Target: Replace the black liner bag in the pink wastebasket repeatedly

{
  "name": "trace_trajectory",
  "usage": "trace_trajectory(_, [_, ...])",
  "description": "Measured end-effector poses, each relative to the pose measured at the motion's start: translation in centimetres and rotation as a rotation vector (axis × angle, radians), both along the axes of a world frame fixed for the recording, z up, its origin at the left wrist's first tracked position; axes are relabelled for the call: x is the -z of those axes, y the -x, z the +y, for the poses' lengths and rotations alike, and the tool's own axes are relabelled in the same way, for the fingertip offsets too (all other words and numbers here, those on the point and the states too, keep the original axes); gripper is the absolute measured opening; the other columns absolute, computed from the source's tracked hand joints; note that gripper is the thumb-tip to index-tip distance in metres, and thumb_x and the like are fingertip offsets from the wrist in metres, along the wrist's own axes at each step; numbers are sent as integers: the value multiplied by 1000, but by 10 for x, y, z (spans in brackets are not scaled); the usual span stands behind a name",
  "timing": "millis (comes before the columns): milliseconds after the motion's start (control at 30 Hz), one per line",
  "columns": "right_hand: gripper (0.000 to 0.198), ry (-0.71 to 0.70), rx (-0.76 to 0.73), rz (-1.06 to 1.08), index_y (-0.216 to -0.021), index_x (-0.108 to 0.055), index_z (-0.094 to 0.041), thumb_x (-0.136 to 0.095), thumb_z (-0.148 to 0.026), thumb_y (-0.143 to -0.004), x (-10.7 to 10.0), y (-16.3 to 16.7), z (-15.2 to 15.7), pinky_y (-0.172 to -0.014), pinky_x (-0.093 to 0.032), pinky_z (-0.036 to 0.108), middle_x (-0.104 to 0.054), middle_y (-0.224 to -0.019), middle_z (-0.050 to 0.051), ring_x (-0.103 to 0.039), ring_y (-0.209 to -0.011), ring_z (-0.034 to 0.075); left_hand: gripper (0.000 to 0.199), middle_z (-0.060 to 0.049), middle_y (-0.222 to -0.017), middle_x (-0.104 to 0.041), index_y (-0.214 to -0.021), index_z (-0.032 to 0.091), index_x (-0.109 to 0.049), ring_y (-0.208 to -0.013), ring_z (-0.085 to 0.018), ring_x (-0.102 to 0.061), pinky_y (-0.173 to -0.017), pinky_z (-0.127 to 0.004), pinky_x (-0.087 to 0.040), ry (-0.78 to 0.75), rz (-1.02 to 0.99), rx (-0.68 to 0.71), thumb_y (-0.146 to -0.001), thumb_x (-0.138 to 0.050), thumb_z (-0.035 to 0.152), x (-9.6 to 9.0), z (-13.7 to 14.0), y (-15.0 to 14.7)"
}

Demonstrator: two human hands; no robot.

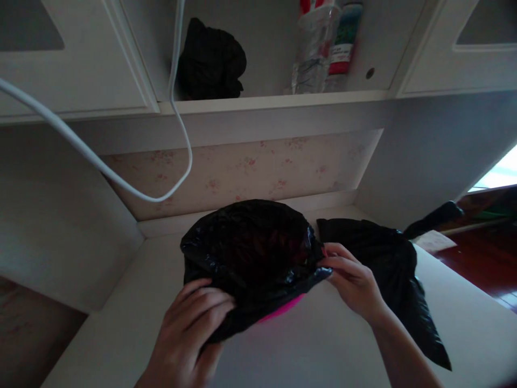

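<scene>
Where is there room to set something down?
The white surface is bare between the left hand and the side panel, and between left hand and right hand, in front of the pink edge. It is crowded at the open black bag and beside the right hand, where another black bag lies.

Left hand (194, 323) curled, right hand (355, 277) pinching — both bare
</scene>
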State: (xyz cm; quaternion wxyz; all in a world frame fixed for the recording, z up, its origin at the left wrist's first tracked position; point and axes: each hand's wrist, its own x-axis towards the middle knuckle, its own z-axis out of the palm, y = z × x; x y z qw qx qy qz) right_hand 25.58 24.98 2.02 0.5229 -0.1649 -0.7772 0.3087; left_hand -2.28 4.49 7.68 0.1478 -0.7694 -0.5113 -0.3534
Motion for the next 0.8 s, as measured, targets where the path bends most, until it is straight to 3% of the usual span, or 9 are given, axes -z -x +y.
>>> trace_trajectory(100, [18,85,43,77,-83,-76,-24,-72,-36,-96,-17,8,3,-68,-55,17,-69,-94,4,-68,-82,13,16,1,-87,-77,-103,24,-69,-80,-15,-74,-85,-26,-58,26,-91,-98,-94,-59,15,-8,8,-3])
trace_trajectory(233, [30,291,177,184,-83,-74,-23,-72,-51,-94,-37,27,11,-66,-51,20,-66,-79,1,-60,-72,12,14,4,-83,-79,-104,27,-72,-71,-13,-76,-64,-18,-57,113,-298,-232,-99,-59,26,-15,17,-8])
trace_trajectory(333, [37,372,198,197,-93,-75,-22,-73,-59,-90,-41,36,23,-74,-56,26,-73,-86,3,-66,-78,15,17,3,-92,-80,-111,29,-70,-78,-15,-78,-71,-19,-60,69,-375,-285,-96,-66,34,-17,20,0])
trace_trajectory(433, [38,461,100,194,-113,-75,-26,-72,-57,-92,-38,36,34,-91,-60,35,-78,-105,6,-74,-95,20,36,-2,-112,-76,-122,30,-67,-103,-21,-75,-90,-30,-60,51,-400,-339,-89,-75,44,-10,17,19])
trace_trajectory(533, [46,550,-77,237,-130,-69,-34,-81,-45,-86,-34,31,41,-114,-50,42,-71,-137,4,-66,-127,23,52,-7,-136,-64,-130,32,-65,-129,-29,-63,-108,-42,-52,97,-455,-350,-84,-79,51,8,10,44])
trace_trajectory(600, [57,540,-138,240,-133,-67,-38,-86,-36,-80,-34,30,45,-118,-46,44,-64,-147,2,-59,-138,24,49,-8,-141,-59,-129,32,-67,-134,-30,-58,-112,-45,-48,121,-537,-396,-85,-76,52,20,4,59])
trace_trajectory(700, [70,473,-59,175,-145,-57,-38,-84,-37,-80,-39,35,57,-110,-53,43,-71,-127,2,-68,-120,22,42,-9,-130,-63,-115,28,-76,-119,-28,-65,-95,-39,-56,166,-645,-517,-87,-69,59,29,1,71])
trace_trajectory(800, [71,342,135,-146,-152,-53,-27,-74,-47,-87,-51,44,74,-90,-58,40,-73,-92,1,-71,-87,20,53,-8,-103,-68,-102,24,-79,-96,-27,-69,-75,-36,-57,192,-700,-619,-84,-64,70,25,5,73])
